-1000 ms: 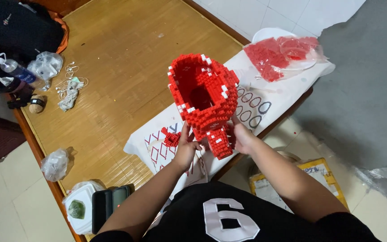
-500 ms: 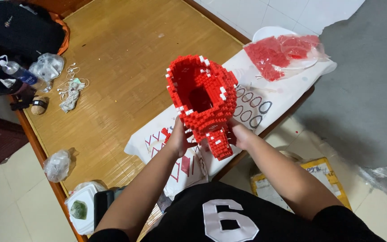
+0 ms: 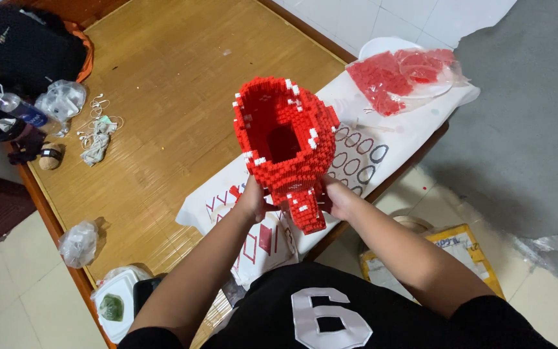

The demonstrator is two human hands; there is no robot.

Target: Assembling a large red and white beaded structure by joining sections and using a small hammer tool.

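- Since the earlier frame the red brick model [image 3: 285, 145] sits slightly further left over the paper and both hands have shifted with it; the grip looks the same.
- The left hand [image 3: 252, 201] presses against the model's lower left side, fingers curled round it and closed on the bricks.
- The right hand [image 3: 338, 197] clasps the lower right side, fingers wrapped behind the narrow bottom part, also closed on the model.
- The model is held tilted above the table's near edge, its hollow open top facing the camera, with small white bricks dotted along the rim.
- Beneath it lies the instruction sheet [image 3: 356, 152], which overhangs the table edge toward the person.
- A bag of red bricks [image 3: 398, 71] rests on a white plate [image 3: 382, 45] at the far right corner, well apart from the hands.
- The bamboo-covered tabletop [image 3: 163, 116] is open to the left of the model; earphones [image 3: 98, 136], a plastic bottle [image 3: 17, 106] and a black bag [image 3: 24, 42] sit along the far left edge.
- A white container [image 3: 114, 304] lies at the near left corner.
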